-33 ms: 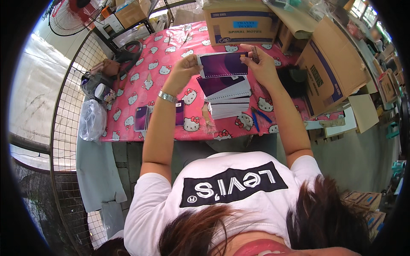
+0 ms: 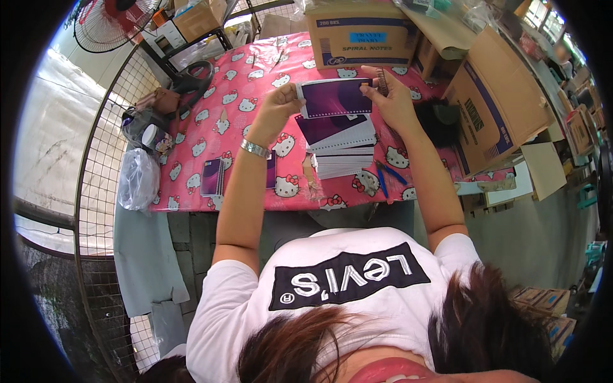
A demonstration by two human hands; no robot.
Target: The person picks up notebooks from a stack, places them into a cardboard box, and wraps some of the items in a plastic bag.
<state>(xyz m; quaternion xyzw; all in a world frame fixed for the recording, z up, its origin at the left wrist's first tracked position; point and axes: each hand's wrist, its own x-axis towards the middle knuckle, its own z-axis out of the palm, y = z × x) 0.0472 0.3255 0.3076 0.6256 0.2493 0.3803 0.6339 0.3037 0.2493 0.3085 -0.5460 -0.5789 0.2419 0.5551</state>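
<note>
Above the table I hold a purple-covered notebook [image 2: 337, 101], its punched holes along the near edge. My left hand [image 2: 280, 110] pinches its left end. My right hand [image 2: 391, 101] grips the right end with the thumb on the cover. A dark spiral coil [image 2: 382, 79] shows at the right fingers; whether it is joined to the notebook I cannot tell. Below lies a fanned pile of punched notebook blocks [image 2: 341, 159], with a purple cover [image 2: 317, 129] near its top. Blue-handled pliers [image 2: 384, 182] rest right of the pile.
A spiral notebook [image 2: 211, 178] and another purple booklet [image 2: 271, 172] lie at the front left of the pink tablecloth [image 2: 246, 76]. Cardboard boxes [image 2: 364, 48] stand at the back, and an open carton [image 2: 491, 108] at the right. A clear plastic bag [image 2: 138, 180] sits on the left edge.
My left forearm and the notebook have shifted very slightly to the right. Both hands keep their hold.
</note>
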